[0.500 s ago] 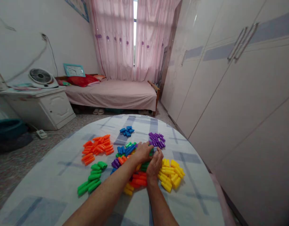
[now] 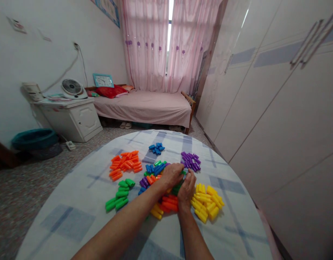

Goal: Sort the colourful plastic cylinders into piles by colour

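My left hand [image 2: 173, 175] reaches over the middle of a mixed heap of bullet-shaped plastic pieces [image 2: 157, 168]. Its fingers are curled down, and what they grip is hidden. Beside it, my right hand [image 2: 187, 187] is cupped with its palm to the left, against green plastic pieces [image 2: 176, 190] between the two hands. Orange-red pieces [image 2: 170, 203] lie just below the hands. Sorted around the heap are piles of orange pieces [image 2: 126, 161], green pieces [image 2: 120, 196], blue pieces [image 2: 157, 148], purple pieces [image 2: 191, 161] and yellow pieces [image 2: 207, 202].
The round table [image 2: 82, 202] wears a checked cloth. Beyond it stand a bed [image 2: 147, 106] and a white cabinet [image 2: 86, 121] with a fan [image 2: 72, 87]. A teal bin [image 2: 34, 139] is at left, and a tall wardrobe [image 2: 269, 119] lines the right side.
The whole view has shifted, so the table and room sit further right. Both hands stay close together over the heap, with my left fingers slightly nearer my right fingertips.
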